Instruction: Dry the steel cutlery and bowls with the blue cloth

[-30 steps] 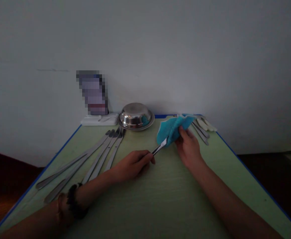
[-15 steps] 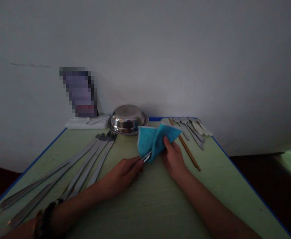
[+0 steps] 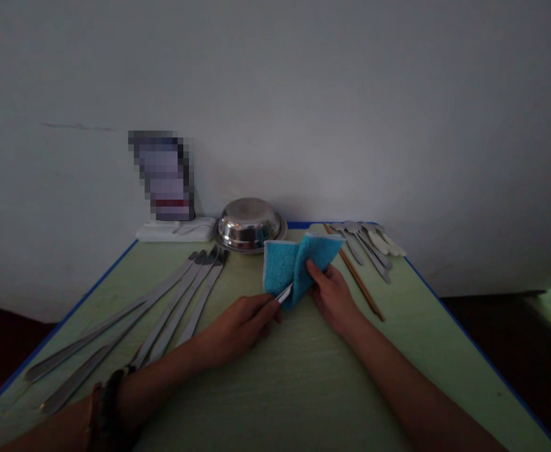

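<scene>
A blue cloth (image 3: pixel 281 263) is folded around the far part of a shiny metal utensil (image 3: pixel 284 293); its head is covered, so its kind does not show. My left hand (image 3: pixel 244 323) is closed on the near end of this utensil. My right hand (image 3: pixel 330 292) pinches the cloth from the right, thumb on top. Just right of that hand lie wooden chopsticks (image 3: pixel 360 284). An overturned metal bowl (image 3: pixel 249 225) sits behind the cloth.
Several long metal utensils (image 3: pixel 162 314) lie on the left of the green table (image 3: pixel 294 389). At the back right are several spoons and forks (image 3: pixel 369 248), some with white handles (image 3: pixel 382 242). A white power strip (image 3: pixel 176 231) and a blurred upright screen (image 3: pixel 164 179) stand by the wall.
The view has shifted slightly, so the table things sit a little further right. Both hands keep their hold, with the cloth still wrapped around the utensil.
</scene>
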Demonstrator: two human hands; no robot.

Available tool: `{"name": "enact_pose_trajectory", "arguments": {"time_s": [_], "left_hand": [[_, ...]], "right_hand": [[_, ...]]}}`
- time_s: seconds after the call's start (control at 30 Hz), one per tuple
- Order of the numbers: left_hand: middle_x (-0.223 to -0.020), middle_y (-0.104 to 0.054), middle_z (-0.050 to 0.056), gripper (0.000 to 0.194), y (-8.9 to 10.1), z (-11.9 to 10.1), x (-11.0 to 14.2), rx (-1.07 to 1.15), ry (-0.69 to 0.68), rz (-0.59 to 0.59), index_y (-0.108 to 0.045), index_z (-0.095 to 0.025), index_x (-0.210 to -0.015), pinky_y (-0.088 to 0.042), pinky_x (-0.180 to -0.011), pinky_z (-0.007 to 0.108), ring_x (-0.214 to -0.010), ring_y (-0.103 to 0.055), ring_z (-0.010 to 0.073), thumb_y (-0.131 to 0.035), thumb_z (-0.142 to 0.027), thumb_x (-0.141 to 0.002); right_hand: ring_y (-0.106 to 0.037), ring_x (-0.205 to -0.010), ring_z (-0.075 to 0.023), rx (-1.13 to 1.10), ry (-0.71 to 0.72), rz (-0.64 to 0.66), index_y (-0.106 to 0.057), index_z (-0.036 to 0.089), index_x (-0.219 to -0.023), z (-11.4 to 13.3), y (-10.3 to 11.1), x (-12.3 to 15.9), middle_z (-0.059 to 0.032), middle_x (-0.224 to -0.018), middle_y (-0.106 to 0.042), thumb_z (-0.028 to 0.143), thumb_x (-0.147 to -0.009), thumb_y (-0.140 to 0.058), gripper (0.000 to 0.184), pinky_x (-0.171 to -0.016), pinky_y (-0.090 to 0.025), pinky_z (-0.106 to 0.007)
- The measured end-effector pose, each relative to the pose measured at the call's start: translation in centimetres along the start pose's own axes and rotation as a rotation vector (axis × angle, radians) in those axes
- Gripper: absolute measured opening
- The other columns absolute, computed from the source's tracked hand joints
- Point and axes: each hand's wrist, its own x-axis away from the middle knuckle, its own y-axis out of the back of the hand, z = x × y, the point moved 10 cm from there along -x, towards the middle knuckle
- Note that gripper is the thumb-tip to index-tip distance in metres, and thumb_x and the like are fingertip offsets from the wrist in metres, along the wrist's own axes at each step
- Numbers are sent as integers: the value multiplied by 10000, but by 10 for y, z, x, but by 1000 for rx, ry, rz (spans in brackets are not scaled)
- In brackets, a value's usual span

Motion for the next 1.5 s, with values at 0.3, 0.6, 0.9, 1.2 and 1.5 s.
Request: {"name": "enact_pose_trajectory", "arguments": {"time_s": [0.3,0.6,0.9,1.2,1.5], "left_hand": [[-559,-434,-44,361,0,-3,0,-17,-14,-4,-536,-171,-776,-353,-493,223,-507,-427,106,-324,-434,-903],[-506,-406,-65,412,-7,7,0,115,31,49,-539,-161,-842,-304,-400,190,-417,-372,79,-294,-486,-902],[-498,-411,-66,437,-8,5,4,149,62,72,-553,-147,-877,-291,-387,173,-407,-367,69,-307,-507,-893],[-494,-450,-57,496,-10,19,2,294,131,77,-596,-152,-913,-298,-381,173,-391,-380,68,-303,-551,-877],[-467,-419,-64,475,-9,11,5,232,108,79,-586,-146,-849,-292,-399,183,-395,-362,72,-321,-539,-876]], "right_hand": [[-627,-718,-138,-19,2,-9,-623,174,-818,-2,4,-3,-11,-797,-696,361,-683,-679,238,-700,-493,-288],[-618,-680,-120,-145,25,-100,-634,191,-804,4,7,-1,15,-770,-696,368,-671,-686,228,-708,-493,-269],[-620,-667,-116,-196,7,-125,-634,182,-796,4,8,-1,15,-750,-699,353,-647,-706,238,-713,-491,-263],[-621,-677,-101,-258,-7,-107,-633,185,-805,2,9,-1,16,-778,-699,355,-662,-706,234,-716,-501,-247],[-611,-650,-94,-245,-22,-96,-646,181,-783,1,7,-2,15,-749,-696,356,-636,-727,242,-678,-501,-226]]}}
